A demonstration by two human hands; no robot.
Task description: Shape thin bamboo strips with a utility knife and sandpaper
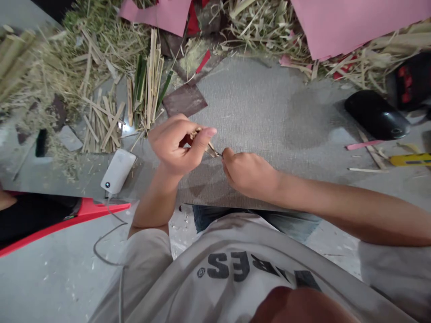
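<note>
Near the table's front edge, my left hand point(180, 144) is closed around a small straw-coloured piece point(195, 133), its thumb pointing right. Thin strips point(212, 151), one dark and others pale, run from it down to the right. Their far end meets the fingertips of my right hand point(251, 174), which is closed in a pinch on the dark thin end. Most of what lies inside both hands is hidden by the fingers. Both hands are above the grey cloth-textured table surface point(249, 107), a short gap apart.
Bundled sticks point(151, 85), short sticks point(104, 123) and a white power bank point(118, 171) lie left. Brown sheet point(185, 100) sits ahead. Pink paper point(357, 22) lies over dry plant shreds. At right are a black mouse point(377, 115) and yellow cutter point(409, 159). Someone's arm point(6, 200) shows far left.
</note>
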